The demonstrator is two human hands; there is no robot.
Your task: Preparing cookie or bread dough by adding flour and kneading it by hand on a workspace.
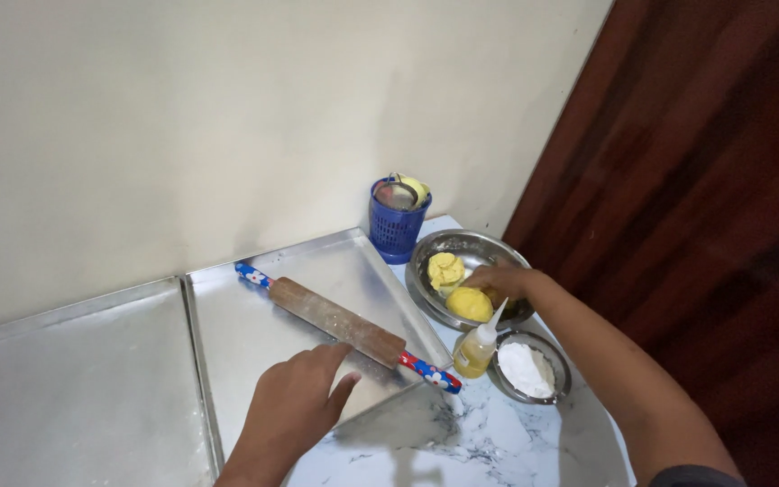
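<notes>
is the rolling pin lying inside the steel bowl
No, the rolling pin lies across the metal tray, beside the steel bowl.

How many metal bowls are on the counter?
2. The large steel bowl holds yellow dough, and the right hand reaches into it. The small steel bowl of white flour sits nearer, beside the oil bottle.

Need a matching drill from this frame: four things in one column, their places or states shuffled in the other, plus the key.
Things
1. Wooden rolling pin with blue flowered handles
2. Yellow dough ball
3. Blue plastic basket
4. Small steel bowl of white flour

Places
A. by the wall, at the tray's far corner
B. in the large steel bowl, under the right hand
C. lying across the metal tray, beside the left hand
D. on the marble counter, next to the squeeze bottle of yellow oil

Pairs: 1-C, 2-B, 3-A, 4-D
</notes>
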